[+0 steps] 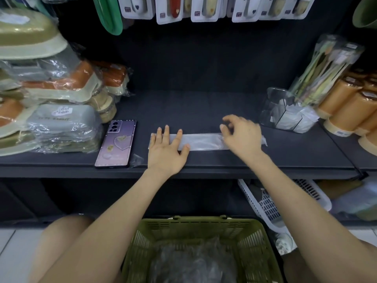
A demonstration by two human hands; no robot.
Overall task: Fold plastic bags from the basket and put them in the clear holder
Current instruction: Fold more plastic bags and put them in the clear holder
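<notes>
Your left hand (167,149) lay flat, fingers straight, pressing the left end of the folded plastic bag (201,142) at mid-frame on the shelf (193,111). Your right hand (241,135) curled over its right end, pinching it. The clear holder (272,111) stood at centre right.

The wrapped grey box (61,119) at the left of the shelf has pale lettering on its lid that looks like "CUTE RABBIT", faint under the glare of the wrap. A white emblem just above those words holds letters too blurred to read. The blister packs (204,9) hanging along the top each carry a small dark label, illegible from here, and a large letter, perhaps "C", cut off at the frame edge. The orange cups (342,107) at the right bear a white sticker with print too small to read.
</notes>
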